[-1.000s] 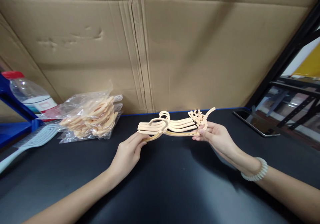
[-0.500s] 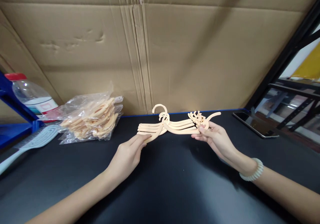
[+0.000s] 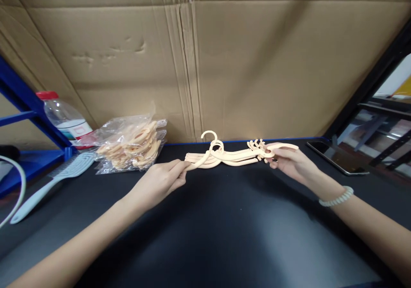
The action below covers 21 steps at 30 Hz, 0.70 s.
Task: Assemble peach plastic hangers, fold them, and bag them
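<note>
The hanger (image 3: 231,155) has moved back over the stacked hangers (image 3: 239,163). The left hand (image 3: 162,179) pinches one end, the right hand (image 3: 297,164) grips the other. Aligning seems in hand; the next move calls for even support.

Left hand (image 3: 162,179) pinches one end of a peach hanger (image 3: 239,155); right hand (image 3: 294,164) grips the opposite end. From where I stand, more hangers (image 3: 242,163) lie stacked just behind. Bagged hangers (image 3: 128,149), brush (image 3: 75,166), bottle (image 3: 69,119) beyond left hand; phone (image 3: 338,157) beyond right.
</note>
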Motion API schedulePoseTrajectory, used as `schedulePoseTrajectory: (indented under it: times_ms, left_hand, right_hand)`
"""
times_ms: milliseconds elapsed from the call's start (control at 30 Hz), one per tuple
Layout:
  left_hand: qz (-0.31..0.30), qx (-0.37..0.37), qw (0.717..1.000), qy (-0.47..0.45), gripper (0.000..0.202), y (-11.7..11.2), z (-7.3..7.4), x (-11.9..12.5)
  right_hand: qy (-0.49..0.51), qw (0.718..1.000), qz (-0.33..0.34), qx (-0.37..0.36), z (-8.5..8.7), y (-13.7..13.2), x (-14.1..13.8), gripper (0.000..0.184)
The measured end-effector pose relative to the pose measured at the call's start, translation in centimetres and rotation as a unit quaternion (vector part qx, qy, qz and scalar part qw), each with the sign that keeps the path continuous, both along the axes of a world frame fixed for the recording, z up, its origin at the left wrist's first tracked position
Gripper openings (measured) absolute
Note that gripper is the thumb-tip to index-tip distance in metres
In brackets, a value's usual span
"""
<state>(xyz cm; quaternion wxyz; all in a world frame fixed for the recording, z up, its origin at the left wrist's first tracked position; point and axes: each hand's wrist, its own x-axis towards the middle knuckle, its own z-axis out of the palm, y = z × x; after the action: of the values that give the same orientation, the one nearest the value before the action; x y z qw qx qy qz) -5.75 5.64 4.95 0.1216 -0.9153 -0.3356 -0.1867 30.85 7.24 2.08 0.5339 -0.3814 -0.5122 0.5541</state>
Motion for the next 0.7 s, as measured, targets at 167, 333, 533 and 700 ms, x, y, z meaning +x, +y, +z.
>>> schedulePoseTrajectory:
  times_ms: [167,333,533,700]
  left_hand:
    - [-0.028,-0.011,0.999,0.025,0.018,-0.1,0.4,-0.2]
    - [-0.064,-0.070,0.993,0.069,0.018,-0.7,0.0,0.3]
    - [-0.065,-0.100,0.987,0.111,0.021,-0.8,-0.5,0.7]
    - [-0.075,-0.107,0.986,0.106,0.024,-0.6,-0.9,0.7]
  right_hand:
    - [-0.128,0.991,0.032,0.004,0.9,0.1,1.9,0.021]
    - [-0.280,0.955,0.087,0.035,1.8,0.2,3.5,0.023]
    - [-0.427,0.884,0.188,0.042,1.2,1.0,4.1,0.028]
    - [-0.504,0.835,0.208,0.072,0.4,1.4,4.2,0.032]
